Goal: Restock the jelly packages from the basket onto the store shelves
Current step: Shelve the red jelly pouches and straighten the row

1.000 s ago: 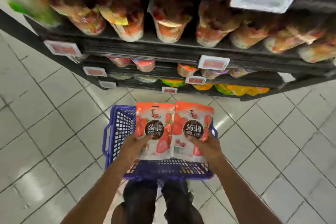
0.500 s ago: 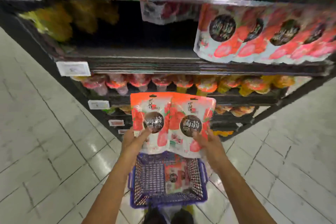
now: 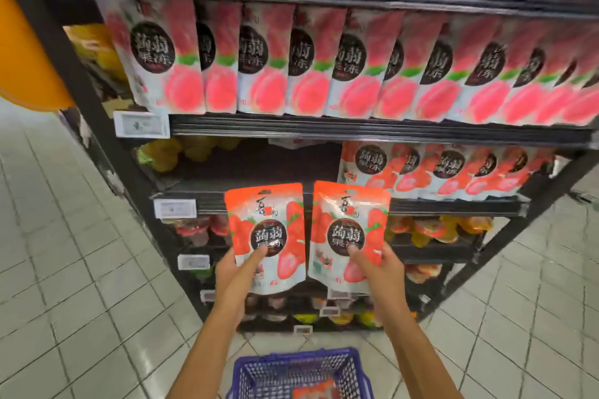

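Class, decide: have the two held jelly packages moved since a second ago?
Yes: the packages rose away from the basket towards the shelf.

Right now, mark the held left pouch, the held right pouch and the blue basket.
left pouch (image 3: 269,220): head view, upper front face, above the dark round label.
right pouch (image 3: 350,214): head view, upper front face, above the dark round label.
blue basket (image 3: 291,372): head view, far mesh wall.

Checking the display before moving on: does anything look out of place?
Nothing looks spilled or damaged. Only the strawberry row stands out: it fills just the right part of its shelf, leaving a dark gap to its left.
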`<state>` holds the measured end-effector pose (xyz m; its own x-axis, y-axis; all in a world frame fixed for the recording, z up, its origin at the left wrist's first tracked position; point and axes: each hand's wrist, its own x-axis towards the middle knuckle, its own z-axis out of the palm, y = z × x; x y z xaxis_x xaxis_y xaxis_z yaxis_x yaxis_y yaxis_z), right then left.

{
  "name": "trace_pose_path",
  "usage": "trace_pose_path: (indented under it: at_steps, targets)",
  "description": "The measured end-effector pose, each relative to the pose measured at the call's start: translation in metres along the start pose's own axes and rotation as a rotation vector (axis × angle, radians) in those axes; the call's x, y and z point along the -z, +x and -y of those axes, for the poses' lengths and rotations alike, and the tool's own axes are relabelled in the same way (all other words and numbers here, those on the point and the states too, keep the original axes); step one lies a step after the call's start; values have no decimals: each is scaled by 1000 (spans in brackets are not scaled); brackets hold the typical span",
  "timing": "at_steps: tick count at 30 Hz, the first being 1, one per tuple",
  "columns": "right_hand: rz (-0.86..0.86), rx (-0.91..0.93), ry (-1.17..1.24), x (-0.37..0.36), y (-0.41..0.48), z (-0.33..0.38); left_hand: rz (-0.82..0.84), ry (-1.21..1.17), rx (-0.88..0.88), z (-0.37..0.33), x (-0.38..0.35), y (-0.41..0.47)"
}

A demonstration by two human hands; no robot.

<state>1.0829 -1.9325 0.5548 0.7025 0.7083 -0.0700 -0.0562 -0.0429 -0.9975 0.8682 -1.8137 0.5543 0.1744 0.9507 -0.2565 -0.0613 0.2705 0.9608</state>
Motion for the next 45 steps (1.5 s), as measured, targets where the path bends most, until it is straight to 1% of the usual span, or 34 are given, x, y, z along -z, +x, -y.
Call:
trace_pose_path:
  at_steps: [6,11,15,19,25,29,34,38,42,45]
  targets:
    - [-17,8,28,-6,28,20,-13,-40,11,-9,-18,8]
    - [15,57,55,-15,60,40,-16,-57,14,-16,-31,17]
    - [35,118,66,-28,82,51,-30,-66,9,-22,-37,24]
    - [13,119,82,-46,101,59,-43,-55,-6,-31,-40,31]
    - [-22,182,16,-61,123,61,-41,-80,-40,-43,-47,33]
    - [-7,157,-4,-62,131,54,-41,-91,-21,-43,-51,32]
    - [81,282,-109,-48,129,47,-68,-92,-4,-41,-49,31]
    - [121,292,-215,-38,128,37,-72,-95,10,-37,-51,31]
    - [16,363,-416,-30,123,21,-84,-106,22,-33,-54,31]
    - [-69,333,-545,-29,124,19,-89,-108,24,-32,-57,32]
